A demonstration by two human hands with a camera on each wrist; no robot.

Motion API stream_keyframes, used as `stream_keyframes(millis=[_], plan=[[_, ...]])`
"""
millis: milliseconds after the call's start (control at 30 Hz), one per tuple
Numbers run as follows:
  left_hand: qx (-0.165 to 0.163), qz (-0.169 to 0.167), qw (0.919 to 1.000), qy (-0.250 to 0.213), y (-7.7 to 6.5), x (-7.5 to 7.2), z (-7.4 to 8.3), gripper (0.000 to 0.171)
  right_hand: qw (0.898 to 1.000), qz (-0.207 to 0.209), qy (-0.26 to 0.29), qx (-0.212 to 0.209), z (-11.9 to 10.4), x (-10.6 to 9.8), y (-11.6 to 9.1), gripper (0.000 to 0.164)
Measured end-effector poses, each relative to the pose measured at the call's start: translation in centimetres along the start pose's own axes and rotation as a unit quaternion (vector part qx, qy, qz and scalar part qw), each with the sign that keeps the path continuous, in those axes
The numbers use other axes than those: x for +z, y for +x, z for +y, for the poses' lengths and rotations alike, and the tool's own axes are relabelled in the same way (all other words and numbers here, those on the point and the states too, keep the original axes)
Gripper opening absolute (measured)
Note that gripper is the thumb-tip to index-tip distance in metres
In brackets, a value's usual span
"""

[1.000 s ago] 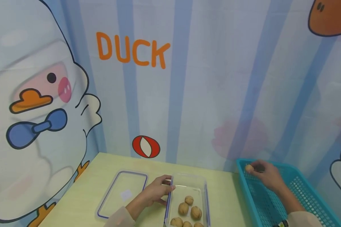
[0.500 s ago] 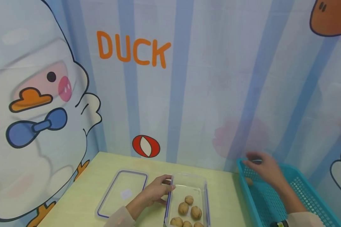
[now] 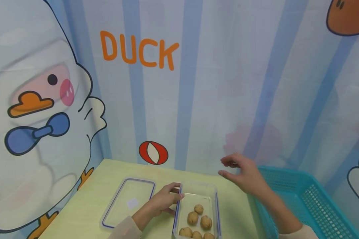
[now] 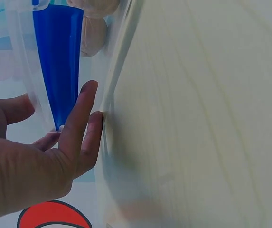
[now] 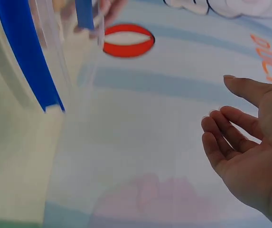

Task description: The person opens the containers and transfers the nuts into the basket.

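My left hand grips the left wall of a clear plastic food container, its thumb over the rim. In the left wrist view, fingertips lie beside the blue clip on the container's side. Several walnuts sit on the container's floor, mostly at its near end. My right hand is raised over the table between container and basket, thumb and fingers apart, with nothing between them. The right wrist view shows its palm bare.
A clear lid with a blue seal lies left of the container. On the right stands a turquoise mesh basket; my right forearm hides part of its left side. A printed duck curtain hangs behind the pale table.
My right hand let a walnut drop into the basket, then moved left, out over the table. My left hand and the container stay in place.
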State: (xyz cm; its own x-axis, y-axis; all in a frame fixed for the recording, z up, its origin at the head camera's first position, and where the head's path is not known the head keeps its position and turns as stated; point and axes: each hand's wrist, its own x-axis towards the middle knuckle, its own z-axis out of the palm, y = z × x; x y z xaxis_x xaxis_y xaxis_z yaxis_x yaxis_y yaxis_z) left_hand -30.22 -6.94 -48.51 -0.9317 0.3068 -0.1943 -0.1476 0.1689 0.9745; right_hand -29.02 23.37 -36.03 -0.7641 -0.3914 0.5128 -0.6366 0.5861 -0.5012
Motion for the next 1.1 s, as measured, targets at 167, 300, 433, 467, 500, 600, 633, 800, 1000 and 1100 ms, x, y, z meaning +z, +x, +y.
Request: stream_keyframes(millis=[167, 300, 433, 467, 500, 600, 633, 800, 1000, 1100], plan=[[0.000, -0.004, 1.0000, 0.005, 0.0, 0.0, 0.1, 0.061, 0.999, -0.050, 0.008, 0.001, -1.1, 3.3, -0.6, 0.031], [0.000, -0.008, 0.9999, 0.008, -0.1, 0.1, 0.2, 0.059, 0.996, -0.087, 0.017, 0.006, -0.9, 5.6, -1.2, 0.031], [0.000, -0.010, 0.9999, 0.011, -0.1, 0.1, 0.2, 0.059, 0.993, -0.115, 0.029, 0.028, -0.4, 7.3, -1.7, 0.031], [-0.002, -0.010, 0.9999, 0.010, -0.1, 0.1, 0.2, 0.059, 0.992, -0.120, 0.029, 0.033, -0.3, 7.7, -1.8, 0.030], [-0.003, -0.009, 0.9999, 0.010, -0.1, 0.1, 0.1, 0.059, 0.991, -0.125, 0.028, 0.036, -0.2, 8.0, -1.8, 0.031], [-0.002, -0.007, 0.9999, 0.009, -0.1, 0.0, 0.1, 0.061, 0.989, -0.137, 0.025, 0.041, -0.1, 8.9, -1.9, 0.031], [-0.001, -0.007, 0.9999, 0.007, -0.1, -0.1, 0.1, 0.061, 0.989, -0.139, 0.024, 0.042, -0.1, 9.2, -2.0, 0.031], [0.002, -0.007, 1.0000, 0.005, 0.0, -0.2, -0.1, 0.060, 0.987, -0.147, 0.037, 0.057, 0.3, 10.7, -2.7, 0.029], [0.003, -0.006, 1.0000, 0.003, 0.0, -0.2, -0.1, 0.058, 0.986, -0.145, 0.052, 0.064, 1.7, 12.0, -3.6, 0.028], [0.004, -0.008, 1.0000, 0.004, 0.1, -0.1, 0.0, 0.058, 0.987, -0.146, 0.041, 0.056, 2.2, 12.3, -3.8, 0.025]])
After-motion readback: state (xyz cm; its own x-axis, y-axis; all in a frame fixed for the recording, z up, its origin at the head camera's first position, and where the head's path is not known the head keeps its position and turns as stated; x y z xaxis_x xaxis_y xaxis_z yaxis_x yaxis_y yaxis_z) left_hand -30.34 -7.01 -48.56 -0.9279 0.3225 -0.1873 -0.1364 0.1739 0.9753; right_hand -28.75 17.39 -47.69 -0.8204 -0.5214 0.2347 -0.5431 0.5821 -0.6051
